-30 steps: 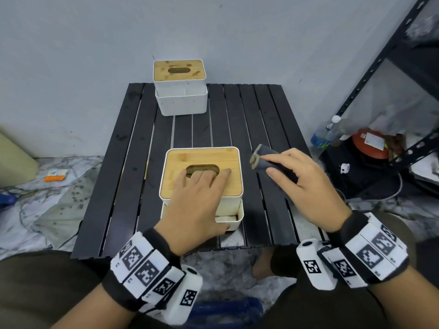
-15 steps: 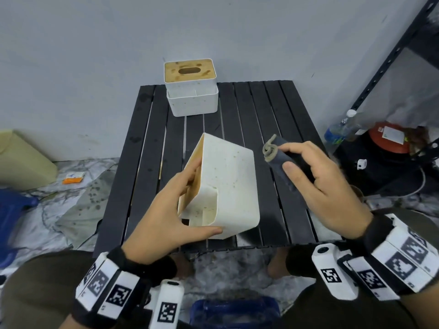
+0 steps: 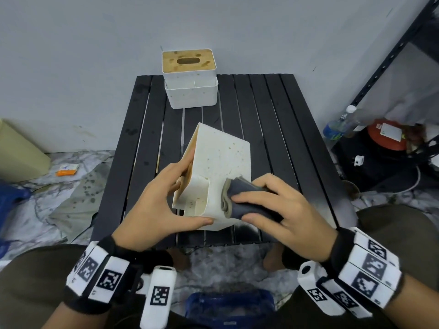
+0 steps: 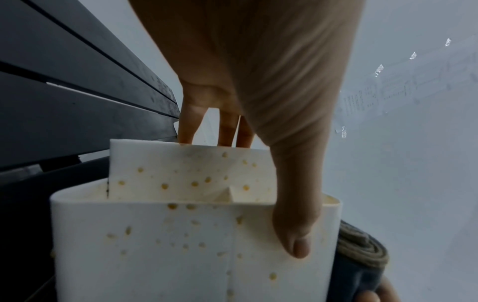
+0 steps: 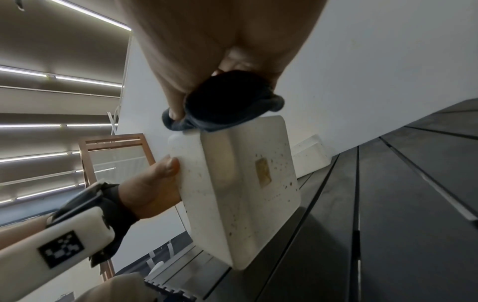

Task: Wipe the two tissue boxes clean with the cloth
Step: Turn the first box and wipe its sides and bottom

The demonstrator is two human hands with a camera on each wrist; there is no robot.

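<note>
Left hand [image 3: 152, 205] grips one tilted tissue box [image 3: 223, 160]; right hand [image 3: 282, 212] presses one cloth [image 3: 240, 200] there (second box [image 3: 190, 91] behind).

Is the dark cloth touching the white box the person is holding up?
Touching. In the head view the right hand presses the folded cloth flat against the tilted tissue box; the right wrist view shows it on the box's edge.

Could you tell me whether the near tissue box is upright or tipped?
Tipped: the near box shows its underside, held by the left hand.
</note>
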